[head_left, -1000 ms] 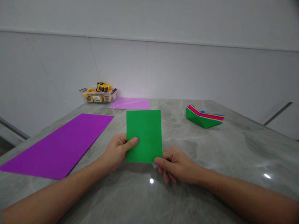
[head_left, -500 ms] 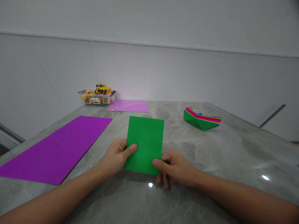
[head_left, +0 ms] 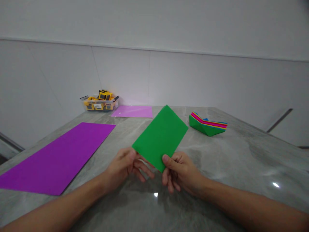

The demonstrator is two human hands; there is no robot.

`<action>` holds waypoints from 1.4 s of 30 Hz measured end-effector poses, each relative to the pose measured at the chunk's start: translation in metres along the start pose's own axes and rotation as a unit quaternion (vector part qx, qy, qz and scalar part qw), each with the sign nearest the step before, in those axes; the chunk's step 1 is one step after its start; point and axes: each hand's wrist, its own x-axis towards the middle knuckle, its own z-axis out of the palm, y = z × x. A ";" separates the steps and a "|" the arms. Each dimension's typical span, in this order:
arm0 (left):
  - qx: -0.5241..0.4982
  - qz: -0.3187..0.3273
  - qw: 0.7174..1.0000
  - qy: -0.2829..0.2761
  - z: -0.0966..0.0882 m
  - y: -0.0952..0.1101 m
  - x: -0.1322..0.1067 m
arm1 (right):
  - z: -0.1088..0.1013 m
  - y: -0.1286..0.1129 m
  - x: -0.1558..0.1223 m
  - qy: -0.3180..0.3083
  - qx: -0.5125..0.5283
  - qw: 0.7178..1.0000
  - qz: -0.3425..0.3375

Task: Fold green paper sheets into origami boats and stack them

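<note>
A green rectangle of paper [head_left: 161, 138] is held above the table, turned so that its corners point up, down and to the sides. My right hand [head_left: 180, 170] pinches it near the bottom corner, thumb on the front and fingers behind. Beside the left corner is my left hand [head_left: 127, 166], its fingers spread and partly behind the lower left edge. Whether its fingertips touch the paper I cannot tell. To the right, farther back, sits a folded paper boat [head_left: 207, 125] with a green hull and a pink, yellow and blue striped rim.
A large purple sheet [head_left: 60, 158] lies on the grey marbled table [head_left: 231, 187] at left. Toward the back wall are a pinkish-purple pack of paper [head_left: 132, 111] and a clear plastic box [head_left: 112, 105] of yellow toy vehicles [head_left: 104, 95].
The green paper has turned clockwise from nearly upright to a slanted position. My left hand has loosened its grip and spread its fingers, while my right hand keeps its pinch.
</note>
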 end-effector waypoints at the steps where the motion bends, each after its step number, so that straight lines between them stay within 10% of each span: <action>1: 0.052 -0.002 0.998 -0.022 0.004 -0.002 -0.001 | 0.003 0.001 0.001 -0.011 0.008 1.000 0.002; 4: 0.168 -0.059 0.984 -0.011 0.016 -0.011 -0.004 | 0.009 0.005 0.001 -0.063 -0.013 0.997 0.033; 12: 0.090 -0.126 0.987 -0.052 0.023 -0.011 -0.005 | 0.002 0.005 0.000 -0.174 0.014 0.982 0.065; 34: 0.085 -0.089 0.992 -0.033 0.031 -0.005 -0.001 | 0.011 -0.003 -0.004 -0.005 -0.041 0.999 -0.026; 42: 0.058 -0.037 0.994 -0.083 0.028 -0.009 -0.005 | 0.011 -0.004 -0.007 -0.036 0.013 0.999 0.009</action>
